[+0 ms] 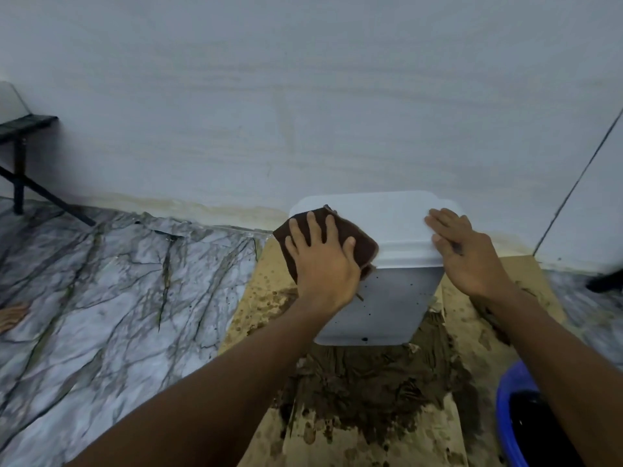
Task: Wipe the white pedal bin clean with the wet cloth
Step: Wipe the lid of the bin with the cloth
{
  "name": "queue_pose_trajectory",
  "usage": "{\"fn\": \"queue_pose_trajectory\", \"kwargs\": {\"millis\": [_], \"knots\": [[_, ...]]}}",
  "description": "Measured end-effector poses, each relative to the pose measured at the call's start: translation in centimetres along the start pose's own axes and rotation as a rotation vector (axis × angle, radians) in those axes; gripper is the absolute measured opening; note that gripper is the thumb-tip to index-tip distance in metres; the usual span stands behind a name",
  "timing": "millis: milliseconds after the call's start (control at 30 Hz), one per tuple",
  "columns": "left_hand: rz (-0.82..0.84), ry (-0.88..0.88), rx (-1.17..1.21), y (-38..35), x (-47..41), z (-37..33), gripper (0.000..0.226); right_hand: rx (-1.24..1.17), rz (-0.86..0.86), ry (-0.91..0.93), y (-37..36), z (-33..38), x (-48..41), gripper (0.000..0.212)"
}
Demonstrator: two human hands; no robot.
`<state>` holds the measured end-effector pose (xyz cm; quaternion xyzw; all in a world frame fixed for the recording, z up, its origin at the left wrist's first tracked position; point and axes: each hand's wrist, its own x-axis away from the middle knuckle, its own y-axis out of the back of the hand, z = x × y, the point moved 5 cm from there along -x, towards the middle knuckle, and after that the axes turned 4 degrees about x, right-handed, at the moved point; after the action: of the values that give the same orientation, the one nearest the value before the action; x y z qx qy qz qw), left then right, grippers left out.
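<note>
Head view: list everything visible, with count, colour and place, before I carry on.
bin: one, white, on the board against the wall, dark specks on its front
cloth: one, brown, on the lid's left corner
board: one, tan, under the bin, mud-smeared
basin: one, blue, bottom right
floor sheet: one, grey marble pattern, left
stand: one, black, far left
foot: one, bare, left edge
hands: two; left hand flat on the cloth, right hand flat on the lid's right edge
</note>
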<state>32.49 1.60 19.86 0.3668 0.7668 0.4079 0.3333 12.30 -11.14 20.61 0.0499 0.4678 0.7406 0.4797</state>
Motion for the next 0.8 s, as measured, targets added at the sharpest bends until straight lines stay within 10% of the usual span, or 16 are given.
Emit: {"fn": "queue_pose_trajectory", "kwargs": {"millis": [300,800], "knots": [[0.106,-0.513,-0.245,-1.6,-0.6,-2.6,0.061,-0.005,-0.011,-0.013,0.0,-0.1,0.0,0.038],[-0.008,0.048,-0.027,-0.7,0.6,-1.9,0.063,0.023,-0.004,0.0,-0.1,0.1,0.2,0.038]]}}
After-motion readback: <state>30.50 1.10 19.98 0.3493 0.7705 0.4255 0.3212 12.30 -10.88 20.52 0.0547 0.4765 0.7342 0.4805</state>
